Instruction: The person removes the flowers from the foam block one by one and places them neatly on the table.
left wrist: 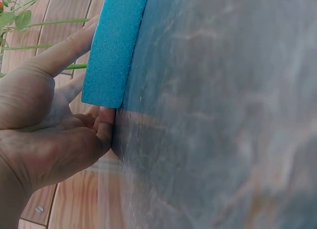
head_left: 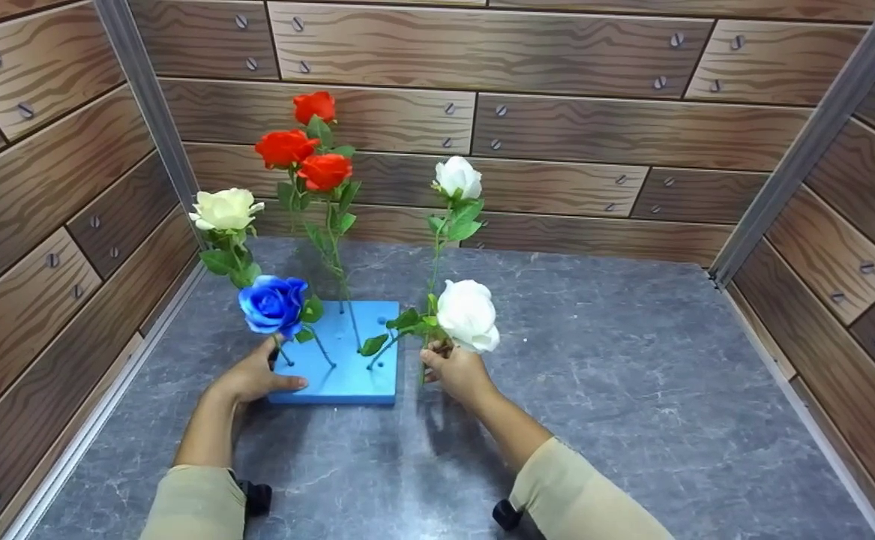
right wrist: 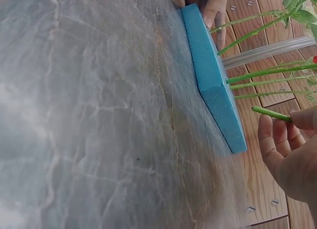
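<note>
My left hand (head_left: pixel 253 375) grips the left edge of a blue foam block (head_left: pixel 366 386), its thumb over the top face. In the right wrist view, my right hand (right wrist: pixel 294 160) pinches a green stem (right wrist: pixel 270 113) whose lower end hangs free beside the block. That stem appears to lead up to the taller white rose (head_left: pixel 458 178). The larger white rose (head_left: pixel 468 315) leans over my right hand, its stem seeming to slant out of the block. Over the block's left side stand a blue rose (head_left: pixel 274 304) and a cream rose (head_left: pixel 226 209). Red roses (head_left: pixel 325 172) rise behind.
The block rests on a grey marbled tabletop (head_left: pixel 594 375). Small dark holes show on its right part. Wood-patterned panels (head_left: pixel 557 120) with metal corner posts (head_left: pixel 801 142) enclose the back and sides.
</note>
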Motion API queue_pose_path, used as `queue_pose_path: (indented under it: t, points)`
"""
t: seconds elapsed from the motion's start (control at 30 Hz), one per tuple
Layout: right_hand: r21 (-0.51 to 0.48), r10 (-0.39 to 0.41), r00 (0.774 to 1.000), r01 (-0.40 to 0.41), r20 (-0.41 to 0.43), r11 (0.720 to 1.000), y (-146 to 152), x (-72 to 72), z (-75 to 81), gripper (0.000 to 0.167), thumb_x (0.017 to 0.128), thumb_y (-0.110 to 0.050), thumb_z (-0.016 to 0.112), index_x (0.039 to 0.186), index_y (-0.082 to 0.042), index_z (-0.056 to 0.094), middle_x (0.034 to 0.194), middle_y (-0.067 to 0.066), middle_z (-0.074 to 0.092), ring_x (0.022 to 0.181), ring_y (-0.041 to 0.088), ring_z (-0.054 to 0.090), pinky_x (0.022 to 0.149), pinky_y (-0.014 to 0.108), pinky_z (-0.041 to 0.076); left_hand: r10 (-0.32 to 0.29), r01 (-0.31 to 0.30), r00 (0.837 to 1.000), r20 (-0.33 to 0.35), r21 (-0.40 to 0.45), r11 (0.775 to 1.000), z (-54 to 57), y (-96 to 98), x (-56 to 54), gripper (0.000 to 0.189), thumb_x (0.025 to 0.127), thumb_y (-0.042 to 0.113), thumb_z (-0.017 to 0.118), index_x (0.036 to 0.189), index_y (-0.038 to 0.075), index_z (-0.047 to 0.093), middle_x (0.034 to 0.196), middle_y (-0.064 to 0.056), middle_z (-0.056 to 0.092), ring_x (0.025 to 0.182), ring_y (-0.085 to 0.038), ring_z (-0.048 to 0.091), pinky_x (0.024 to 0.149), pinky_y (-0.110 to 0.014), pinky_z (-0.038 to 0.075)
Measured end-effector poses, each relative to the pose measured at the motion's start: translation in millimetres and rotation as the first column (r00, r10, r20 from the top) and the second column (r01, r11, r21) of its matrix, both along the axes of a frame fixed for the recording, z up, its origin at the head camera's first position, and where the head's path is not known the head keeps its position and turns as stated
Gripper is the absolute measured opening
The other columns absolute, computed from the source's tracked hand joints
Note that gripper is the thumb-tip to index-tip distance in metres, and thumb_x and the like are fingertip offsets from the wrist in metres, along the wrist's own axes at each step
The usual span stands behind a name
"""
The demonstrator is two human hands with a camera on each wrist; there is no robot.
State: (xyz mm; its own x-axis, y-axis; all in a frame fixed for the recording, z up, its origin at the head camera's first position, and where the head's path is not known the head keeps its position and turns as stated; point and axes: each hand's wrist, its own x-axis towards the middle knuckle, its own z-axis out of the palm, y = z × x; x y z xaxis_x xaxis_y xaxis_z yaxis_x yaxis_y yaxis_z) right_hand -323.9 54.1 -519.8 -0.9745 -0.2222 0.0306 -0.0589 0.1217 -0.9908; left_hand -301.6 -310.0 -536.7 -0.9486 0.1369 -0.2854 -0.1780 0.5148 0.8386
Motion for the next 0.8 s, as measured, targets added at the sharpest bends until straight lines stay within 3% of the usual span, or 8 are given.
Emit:
queue_pose_path:
  t: [0.23, 0.3, 0.37, 0.47, 0.63, 0.8]
  points:
    - [0.045, 0.010, 1.000, -0.011, 0.018, 0.999, 4.1, 4.2, 0.4, 0.008, 0.101, 0.004, 0.066, 0.100, 0.003, 0.057, 0.093, 0.003, 0.056, 0.079, 0.013, 0.060, 0.067, 0.033, 0.067, 0.035, -0.036, 0.999, 0.009, 0.052, 0.998, -1.3, 1.7, 3.1, 0.126, 0.091, 0.025, 0.091, 0.174, 0.003, -0.001, 0.176, -0.039, 0.003, 0.165, -0.058, 0.005, 0.133, -0.068, 0.020]
    - [0.077, 0.022, 0.999, -0.024, 0.028, 0.997, 6.5, 5.1, 0.0, 0.014, 0.102, 0.003, 0.066, 0.113, 0.008, 0.060, 0.092, 0.002, 0.056, 0.079, 0.013, 0.062, 0.068, 0.035, 0.068, 0.042, -0.043, 0.999, 0.015, 0.065, 0.997, -2.5, 1.7, 3.2, 0.126, 0.090, 0.025, 0.091, 0.175, 0.005, 0.000, 0.177, -0.038, 0.002, 0.165, -0.058, 0.004, 0.134, -0.068, 0.020]
    - [0.121, 0.048, 0.999, -0.050, 0.019, 0.991, 9.0, 4.7, -1.5, 0.031, 0.102, 0.002, 0.065, 0.131, 0.012, 0.059, 0.093, 0.003, 0.057, 0.079, 0.013, 0.062, 0.068, 0.036, 0.068, 0.050, -0.052, 0.998, 0.023, 0.074, 0.996, -3.2, 1.9, 2.6, 0.126, 0.090, 0.025, 0.092, 0.175, 0.006, 0.001, 0.178, -0.037, 0.002, 0.166, -0.057, 0.003, 0.134, -0.068, 0.020]
    - [0.177, 0.084, 0.996, -0.080, -0.017, 0.981, 10.9, 5.7, -2.4, 0.051, 0.102, 0.003, 0.066, 0.151, 0.010, 0.052, 0.092, 0.004, 0.058, 0.077, 0.013, 0.060, 0.066, 0.039, 0.068, 0.055, -0.057, 0.998, 0.030, 0.076, 0.995, -3.5, 1.9, 1.9, 0.125, 0.090, 0.025, 0.091, 0.175, 0.007, 0.001, 0.178, -0.037, 0.002, 0.166, -0.057, 0.003, 0.134, -0.069, 0.020]
    - [0.224, 0.123, 0.991, -0.108, -0.055, 0.969, 13.3, 8.5, -5.2, 0.047, 0.100, 0.006, 0.067, 0.147, 0.002, 0.062, 0.090, 0.004, 0.061, 0.073, 0.013, 0.061, 0.062, 0.037, 0.066, 0.059, -0.061, 0.998, 0.032, 0.062, 0.996, -3.3, 1.5, 2.4, 0.125, 0.090, 0.026, 0.092, 0.176, 0.010, 0.002, 0.179, -0.035, -0.001, 0.166, -0.057, 0.000, 0.133, -0.071, 0.018]
    - [0.209, 0.145, 0.988, -0.132, -0.046, 0.969, 15.3, 12.0, -8.1, 0.049, 0.099, 0.006, 0.068, 0.147, 0.005, 0.059, 0.090, 0.004, 0.061, 0.073, 0.012, 0.062, 0.060, 0.033, 0.065, 0.052, -0.054, 0.998, 0.032, 0.062, 0.997, -2.4, 1.3, 3.6, 0.125, 0.090, 0.027, 0.091, 0.176, 0.009, 0.002, 0.179, -0.034, -0.002, 0.166, -0.056, -0.001, 0.133, -0.071, 0.016]
